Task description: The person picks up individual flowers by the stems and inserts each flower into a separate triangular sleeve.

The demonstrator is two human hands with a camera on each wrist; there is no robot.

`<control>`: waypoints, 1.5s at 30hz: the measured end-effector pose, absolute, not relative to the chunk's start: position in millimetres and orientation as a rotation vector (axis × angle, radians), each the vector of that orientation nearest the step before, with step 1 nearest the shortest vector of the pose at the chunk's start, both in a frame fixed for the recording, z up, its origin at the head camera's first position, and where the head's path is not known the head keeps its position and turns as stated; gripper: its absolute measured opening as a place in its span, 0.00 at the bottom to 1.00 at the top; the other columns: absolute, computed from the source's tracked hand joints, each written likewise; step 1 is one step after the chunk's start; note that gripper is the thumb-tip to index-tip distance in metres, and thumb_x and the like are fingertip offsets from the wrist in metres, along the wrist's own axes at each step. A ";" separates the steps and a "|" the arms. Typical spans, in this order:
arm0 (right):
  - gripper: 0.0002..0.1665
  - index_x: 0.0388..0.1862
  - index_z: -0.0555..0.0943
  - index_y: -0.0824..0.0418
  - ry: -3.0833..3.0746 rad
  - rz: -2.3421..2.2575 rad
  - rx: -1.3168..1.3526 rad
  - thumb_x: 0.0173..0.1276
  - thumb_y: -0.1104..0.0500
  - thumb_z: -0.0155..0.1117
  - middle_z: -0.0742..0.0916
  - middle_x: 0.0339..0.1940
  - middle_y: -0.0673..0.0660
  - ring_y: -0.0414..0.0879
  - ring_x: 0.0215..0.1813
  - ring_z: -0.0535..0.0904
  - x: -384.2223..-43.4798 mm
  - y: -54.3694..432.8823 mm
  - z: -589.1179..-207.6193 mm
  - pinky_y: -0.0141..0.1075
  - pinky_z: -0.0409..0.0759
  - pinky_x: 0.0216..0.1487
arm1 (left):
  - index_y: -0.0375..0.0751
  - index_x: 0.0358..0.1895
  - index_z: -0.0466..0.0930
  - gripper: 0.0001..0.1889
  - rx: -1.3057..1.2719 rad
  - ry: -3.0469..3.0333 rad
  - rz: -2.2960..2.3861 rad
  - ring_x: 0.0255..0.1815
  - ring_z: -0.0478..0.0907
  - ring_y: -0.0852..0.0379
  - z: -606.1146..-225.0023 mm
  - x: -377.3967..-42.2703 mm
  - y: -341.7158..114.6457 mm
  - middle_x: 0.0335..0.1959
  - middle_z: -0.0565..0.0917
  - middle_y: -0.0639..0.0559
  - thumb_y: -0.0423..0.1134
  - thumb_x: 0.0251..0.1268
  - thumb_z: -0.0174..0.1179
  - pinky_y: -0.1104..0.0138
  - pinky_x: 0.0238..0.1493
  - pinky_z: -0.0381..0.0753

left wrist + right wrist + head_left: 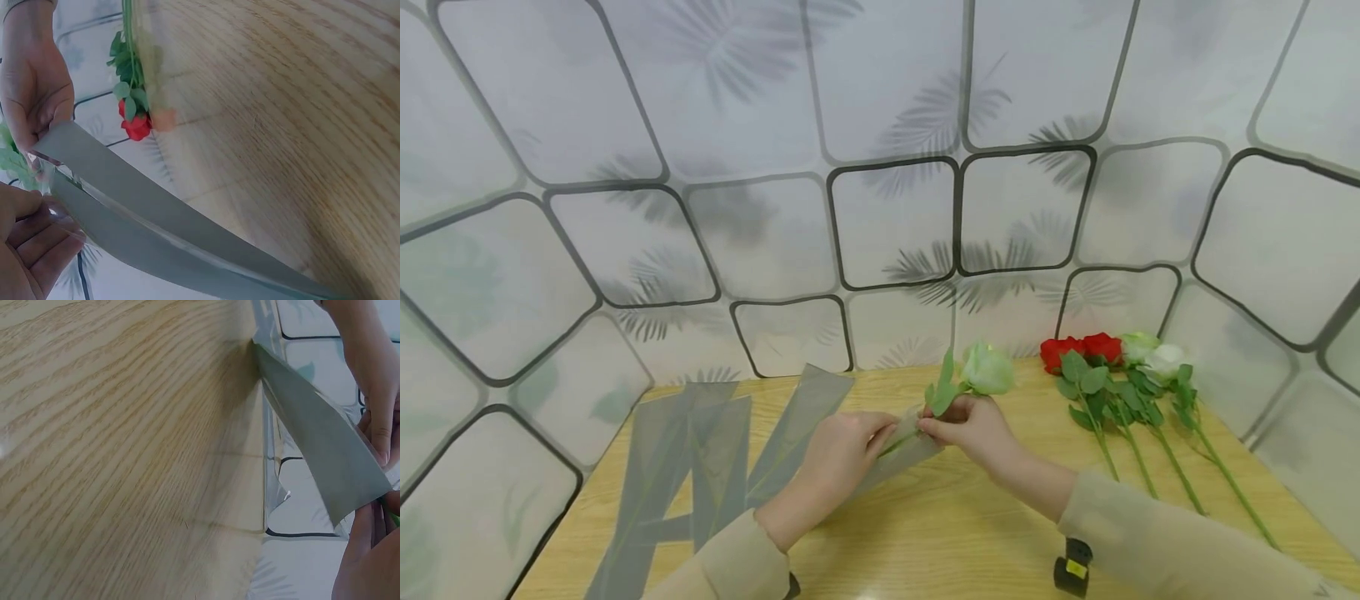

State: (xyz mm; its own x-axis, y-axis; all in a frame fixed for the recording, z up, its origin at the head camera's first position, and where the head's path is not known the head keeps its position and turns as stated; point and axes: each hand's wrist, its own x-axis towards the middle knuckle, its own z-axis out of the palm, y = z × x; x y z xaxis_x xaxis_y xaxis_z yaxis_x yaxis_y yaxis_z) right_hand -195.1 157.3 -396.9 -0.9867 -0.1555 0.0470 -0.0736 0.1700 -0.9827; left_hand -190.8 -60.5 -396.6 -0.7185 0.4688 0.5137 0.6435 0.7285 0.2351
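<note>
A pale green rose (988,369) lies with its stem inside a flower sleeve (901,462), clear in front and grey behind. My left hand (841,450) pinches the sleeve's edge near its mouth. Just below the bloom, my right hand (976,429) holds the rose by its stem, fingers against the sleeve's mouth; its fingertips are partly hidden by a leaf (943,390). In the left wrist view the sleeve (144,219) slants away from both hands. The right wrist view shows its grey back (325,444), with the bloom out of sight.
Several grey sleeves (658,450) overlap on the wooden table (970,533) at the left. On the right lie red roses (1102,348) and pale ones (1165,362), stems pointing toward me. A patterned wall covering (895,225) rises behind and at both sides.
</note>
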 end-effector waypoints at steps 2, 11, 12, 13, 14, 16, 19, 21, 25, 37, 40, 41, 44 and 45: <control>0.13 0.49 0.87 0.73 2.383 -1.935 -0.225 0.72 0.64 0.73 0.94 0.44 0.60 0.37 0.41 0.89 -193.8 156.3 -397.1 0.30 0.87 0.41 | 0.43 0.44 0.94 0.06 -0.864 -2.505 -0.561 0.31 0.91 0.58 -396.6 -190.7 -60.3 0.37 0.95 0.51 0.39 0.73 0.69 0.69 0.32 0.88; 0.16 0.53 0.85 0.77 2.376 -1.983 -0.131 0.71 0.67 0.73 0.92 0.50 0.68 0.43 0.46 0.90 -189.9 156.5 -395.8 0.33 0.91 0.45 | 0.43 0.45 0.94 0.06 -0.847 -2.501 -0.610 0.34 0.92 0.57 -401.7 -193.2 -63.7 0.39 0.95 0.52 0.38 0.73 0.69 0.68 0.35 0.90; 0.16 0.52 0.85 0.78 2.372 -1.985 -0.115 0.73 0.66 0.72 0.92 0.49 0.68 0.43 0.45 0.91 -189.7 157.0 -395.7 0.33 0.91 0.45 | 0.43 0.45 0.93 0.06 -0.844 -2.497 -0.616 0.34 0.92 0.57 -402.0 -193.4 -64.2 0.39 0.95 0.52 0.38 0.73 0.69 0.68 0.35 0.90; 0.15 0.52 0.84 0.78 2.371 -1.984 -0.110 0.74 0.66 0.70 0.92 0.48 0.68 0.43 0.44 0.91 -189.6 157.9 -395.4 0.33 0.91 0.45 | 0.43 0.45 0.93 0.06 -0.842 -2.490 -0.618 0.34 0.92 0.58 -401.9 -193.2 -64.6 0.39 0.95 0.52 0.38 0.73 0.69 0.68 0.35 0.90; 0.15 0.53 0.83 0.79 2.371 -1.980 -0.101 0.76 0.66 0.68 0.92 0.47 0.69 0.42 0.43 0.91 -189.3 158.5 -395.1 0.32 0.91 0.45 | 0.44 0.44 0.93 0.06 -0.840 -2.483 -0.617 0.34 0.92 0.58 -401.9 -193.2 -64.8 0.38 0.95 0.52 0.38 0.72 0.70 0.68 0.35 0.90; 0.16 0.53 0.82 0.80 2.366 -1.975 -0.096 0.78 0.65 0.65 0.92 0.44 0.68 0.41 0.40 0.91 -189.1 160.1 -394.5 0.31 0.91 0.44 | 0.44 0.44 0.94 0.05 -0.841 -2.470 -0.608 0.33 0.92 0.58 -401.9 -193.0 -65.2 0.38 0.95 0.52 0.39 0.72 0.70 0.68 0.34 0.90; 0.16 0.54 0.81 0.81 2.355 -1.983 -0.082 0.79 0.66 0.62 0.93 0.39 0.66 0.38 0.36 0.90 -189.2 162.7 -392.9 0.29 0.90 0.41 | 0.44 0.43 0.94 0.05 -0.842 -2.460 -0.599 0.33 0.92 0.58 -402.3 -193.0 -65.4 0.37 0.95 0.53 0.39 0.71 0.70 0.68 0.34 0.90; 0.16 0.55 0.80 0.82 2.325 -2.022 -0.054 0.79 0.67 0.62 0.93 0.37 0.63 0.37 0.34 0.90 -189.7 163.9 -391.7 0.28 0.90 0.41 | 0.44 0.43 0.94 0.05 -0.840 -2.459 -0.595 0.33 0.92 0.59 -402.5 -193.1 -65.5 0.37 0.95 0.53 0.39 0.71 0.71 0.68 0.34 0.90; 0.18 0.59 0.77 0.84 2.248 -2.102 0.015 0.79 0.70 0.61 0.93 0.35 0.59 0.36 0.33 0.90 -189.9 165.4 -389.7 0.27 0.90 0.41 | 0.45 0.43 0.94 0.05 -0.840 -2.461 -0.583 0.34 0.92 0.59 -402.7 -193.6 -65.4 0.37 0.95 0.53 0.39 0.71 0.71 0.68 0.34 0.90; 0.16 0.54 0.82 0.82 2.321 -2.048 0.033 0.74 0.69 0.68 0.94 0.38 0.61 0.38 0.35 0.91 -188.1 166.6 -387.5 0.31 0.91 0.42 | 0.45 0.44 0.94 0.05 -0.861 -2.490 -0.561 0.34 0.92 0.59 -401.3 -193.5 -64.0 0.38 0.95 0.53 0.39 0.73 0.70 0.68 0.35 0.89; 0.16 0.53 0.83 0.82 2.324 -2.021 -0.015 0.73 0.69 0.70 0.94 0.40 0.62 0.39 0.36 0.91 -188.3 165.2 -388.8 0.32 0.91 0.42 | 0.45 0.44 0.94 0.06 -0.871 -2.505 -0.564 0.34 0.92 0.59 -400.1 -193.4 -62.5 0.38 0.95 0.53 0.39 0.73 0.69 0.68 0.35 0.89; 0.16 0.53 0.83 0.82 2.327 -2.012 -0.029 0.72 0.69 0.70 0.94 0.40 0.62 0.39 0.36 0.91 -188.2 164.4 -389.3 0.33 0.91 0.42 | 0.44 0.44 0.94 0.06 -0.878 -2.508 -0.569 0.33 0.91 0.59 -399.6 -193.3 -61.9 0.38 0.94 0.53 0.39 0.73 0.69 0.68 0.35 0.89; 0.16 0.52 0.84 0.81 2.333 -1.989 -0.056 0.71 0.70 0.71 0.93 0.43 0.62 0.39 0.37 0.91 -187.3 161.2 -390.6 0.34 0.92 0.43 | 0.43 0.43 0.93 0.05 -0.893 -2.503 -0.592 0.33 0.91 0.59 -398.1 -193.0 -60.2 0.37 0.94 0.52 0.38 0.73 0.69 0.68 0.35 0.89; 0.16 0.51 0.84 0.81 2.343 -1.977 -0.063 0.70 0.70 0.72 0.93 0.43 0.63 0.40 0.37 0.90 -187.3 160.1 -391.0 0.35 0.92 0.43 | 0.43 0.43 0.93 0.05 -0.895 -2.498 -0.599 0.33 0.91 0.59 -397.7 -192.9 -59.8 0.37 0.94 0.52 0.38 0.73 0.69 0.68 0.34 0.89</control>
State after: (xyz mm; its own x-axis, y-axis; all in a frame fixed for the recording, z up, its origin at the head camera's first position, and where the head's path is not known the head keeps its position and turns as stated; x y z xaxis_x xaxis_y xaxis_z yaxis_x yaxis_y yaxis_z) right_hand -187.3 160.1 -391.0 -0.9963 -0.0802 -0.0314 0.0175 0.1690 -0.9855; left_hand -192.9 -59.8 -397.7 -0.7053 0.4878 0.5144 0.6681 0.7001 0.2521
